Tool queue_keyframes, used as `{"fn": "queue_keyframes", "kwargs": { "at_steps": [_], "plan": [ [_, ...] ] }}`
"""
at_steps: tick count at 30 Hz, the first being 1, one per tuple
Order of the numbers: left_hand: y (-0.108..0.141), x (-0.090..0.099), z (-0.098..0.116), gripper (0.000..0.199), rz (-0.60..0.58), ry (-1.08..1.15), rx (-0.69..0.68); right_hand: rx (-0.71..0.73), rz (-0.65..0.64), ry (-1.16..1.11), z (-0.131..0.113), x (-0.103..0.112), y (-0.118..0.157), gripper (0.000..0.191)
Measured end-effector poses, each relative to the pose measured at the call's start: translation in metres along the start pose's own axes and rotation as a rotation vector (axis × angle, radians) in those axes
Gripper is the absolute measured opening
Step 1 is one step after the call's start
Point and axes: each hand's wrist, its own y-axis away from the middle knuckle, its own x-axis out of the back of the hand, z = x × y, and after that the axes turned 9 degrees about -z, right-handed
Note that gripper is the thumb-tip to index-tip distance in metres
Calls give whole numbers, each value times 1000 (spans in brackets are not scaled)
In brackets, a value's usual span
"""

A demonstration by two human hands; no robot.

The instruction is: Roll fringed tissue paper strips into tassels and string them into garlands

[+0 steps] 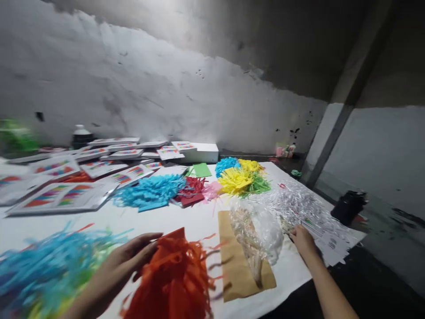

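Note:
My left hand (136, 254) lies against a bundle of red-orange fringed tissue paper (172, 274) at the table's front, its fingers stretched out along the side. At the right, my right hand (303, 241) has its fingers closed beside printed white sheets (332, 248) and a pile of silvery shredded strips (292, 199); what they hold, if anything, is too small to make out. Between the hands is a brown paper sheet (232, 270) with a clear plastic bag (268, 230) of pale strips on it. Blue strips (40, 261) lie left of my left arm.
Flat packages with colourful tassel pictures (63, 195) cover the table's left back. Blue (152, 190), dark red (192, 188) and yellow (235, 179) fringed bundles lie mid-table. A white box (206, 153) and a dark bottle (81, 137) stand near the wall. A black object (350, 206) sits beyond the right edge.

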Motion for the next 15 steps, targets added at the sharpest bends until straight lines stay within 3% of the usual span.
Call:
{"fn": "queue_keyframes", "kwargs": {
  "at_steps": [2, 4, 6, 8, 9, 10, 12, 15],
  "plan": [
    [7, -16, -10, 64, -14, 9, -50, 68, 66, -39, -24, 2, 17, 19],
    [16, -34, -17, 58, -23, 16, -100, 244, 108, -115, -67, -2, 48, 25],
    [25, -52, -22, 50, -32, 23, -133, 493, 81, -198, -126, -7, 91, 27],
    [35, -69, -26, 45, -37, 40, -166, 851, 82, -314, -188, -11, 135, 22],
    [40, -76, -28, 44, -32, 56, -181, 1004, 95, -339, -215, -13, 153, 29],
    [44, -82, -31, 45, -26, 79, -193, 1078, 128, -348, -239, -16, 168, 32],
    [53, -90, -39, 50, -15, 159, -197, 1080, 199, -418, -273, -23, 183, 24],
    [59, -93, -52, 57, -27, 339, -162, 953, 166, -635, -289, -41, 187, 16]
  ]
}}
